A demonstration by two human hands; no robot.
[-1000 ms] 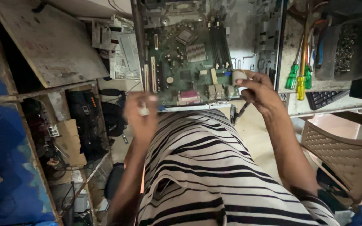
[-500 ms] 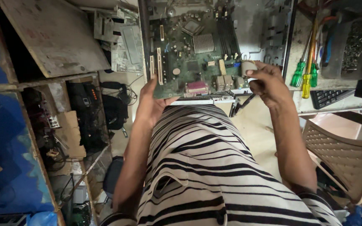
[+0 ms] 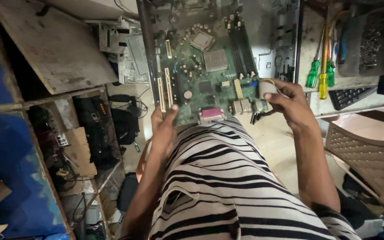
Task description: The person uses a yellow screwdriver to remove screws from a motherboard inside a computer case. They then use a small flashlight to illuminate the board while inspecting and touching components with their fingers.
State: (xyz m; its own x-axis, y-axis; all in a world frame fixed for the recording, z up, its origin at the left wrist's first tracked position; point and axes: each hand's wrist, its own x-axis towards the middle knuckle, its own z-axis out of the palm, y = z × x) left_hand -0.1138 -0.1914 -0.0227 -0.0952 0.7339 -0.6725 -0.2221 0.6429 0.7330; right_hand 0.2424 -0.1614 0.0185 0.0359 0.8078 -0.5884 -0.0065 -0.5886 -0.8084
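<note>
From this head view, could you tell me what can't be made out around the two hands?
- Left hand: palm faces the motherboard; grip hidden.
- Right hand: fingers cover most of a small pale object; kind unclear.
- Board's near edge: hidden by the striped shirt.
- Tray contents: blurred.

I have one view only, from the camera on the person's head, so no second view shares any of the scene. It looks almost straight down past the striped shirt (image 3: 227, 178) to the open computer case (image 3: 218, 58) at the top of the frame (the floor and a plastic chair (image 3: 370, 155) show below it). It sits close: the left hand (image 3: 163, 129) and right hand (image 3: 290, 104) fill the middle, with the desk edge beyond them.
</note>
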